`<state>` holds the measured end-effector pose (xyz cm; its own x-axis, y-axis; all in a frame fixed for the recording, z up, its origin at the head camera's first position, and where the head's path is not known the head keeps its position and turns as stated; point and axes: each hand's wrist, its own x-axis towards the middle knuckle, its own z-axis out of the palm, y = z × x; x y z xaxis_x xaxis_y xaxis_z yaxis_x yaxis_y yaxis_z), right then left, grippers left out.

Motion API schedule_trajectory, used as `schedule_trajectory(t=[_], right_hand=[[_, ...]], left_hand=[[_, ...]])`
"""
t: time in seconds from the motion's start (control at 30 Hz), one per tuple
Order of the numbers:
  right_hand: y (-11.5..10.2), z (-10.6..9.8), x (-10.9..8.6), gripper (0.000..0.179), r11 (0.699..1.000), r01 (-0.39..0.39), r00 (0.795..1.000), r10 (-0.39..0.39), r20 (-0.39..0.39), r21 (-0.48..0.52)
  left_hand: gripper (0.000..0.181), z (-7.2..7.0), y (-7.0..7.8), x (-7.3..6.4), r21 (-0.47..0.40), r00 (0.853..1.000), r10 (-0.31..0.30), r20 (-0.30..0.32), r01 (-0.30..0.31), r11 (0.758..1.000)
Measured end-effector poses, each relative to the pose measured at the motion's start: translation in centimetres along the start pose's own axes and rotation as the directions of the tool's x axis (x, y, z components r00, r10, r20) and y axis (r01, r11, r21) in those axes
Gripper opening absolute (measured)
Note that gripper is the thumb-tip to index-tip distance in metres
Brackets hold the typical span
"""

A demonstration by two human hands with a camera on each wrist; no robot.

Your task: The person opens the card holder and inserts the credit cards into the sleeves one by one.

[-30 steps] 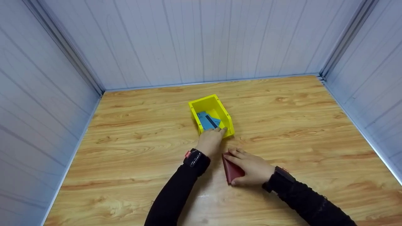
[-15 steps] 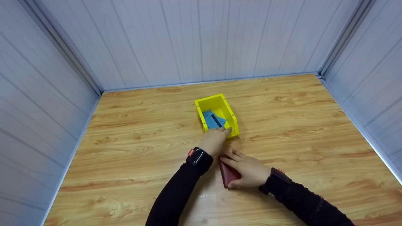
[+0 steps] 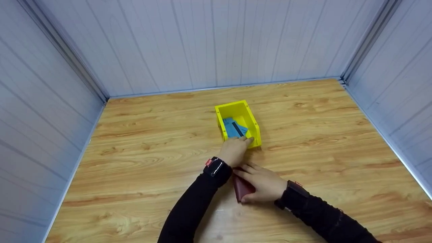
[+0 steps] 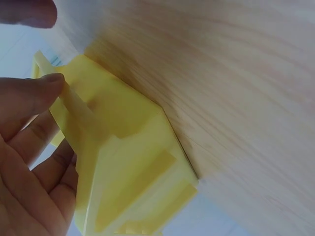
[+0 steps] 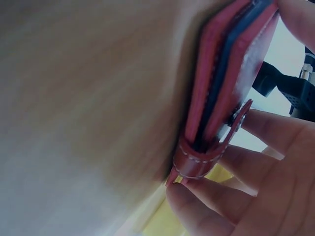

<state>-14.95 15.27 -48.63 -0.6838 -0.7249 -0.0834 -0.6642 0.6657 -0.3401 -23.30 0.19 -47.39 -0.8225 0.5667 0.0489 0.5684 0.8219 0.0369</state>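
A yellow plastic bin stands on the wooden table, its low front side facing me. My left hand grips the front of the bin, a fingertip over the rim in the left wrist view. Inside lie blue cards, one with a black stripe. Just nearer to me, a dark red leather wallet rests on the table. My right hand holds it, thumb at the near end and fingers at the far end. Its snap strap and dark inner layer show in the right wrist view.
Pale panelled walls enclose the wood-grain table at the back and both sides. The left wristband is close to the wallet's far end. A black device appears in the right wrist view's background.
The bin has moved to the right with my left hand on it. My right hand has slid the wallet a little to the left, nearer the left wrist.
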Motion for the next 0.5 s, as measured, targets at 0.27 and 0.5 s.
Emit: schedule_trajectory(t=[0.27, 0.5], right_hand=[[-0.17, 0.12, 0.41, 0.088, 0.999, 0.027, 1.0, -0.027, -0.006, -0.02], [-0.07, 0.29, 0.47, 0.089, 1.0, 0.012, 1.0, -0.012, 0.002, -0.019]], left_hand=[[0.047, -0.02, 0.29, 0.3, 0.024, 1.0, 0.027, 0.013, -0.027, 0.999], [0.049, 0.13, 0.45, 0.58, 0.027, 0.999, 0.029, 0.018, -0.03, 0.999]])
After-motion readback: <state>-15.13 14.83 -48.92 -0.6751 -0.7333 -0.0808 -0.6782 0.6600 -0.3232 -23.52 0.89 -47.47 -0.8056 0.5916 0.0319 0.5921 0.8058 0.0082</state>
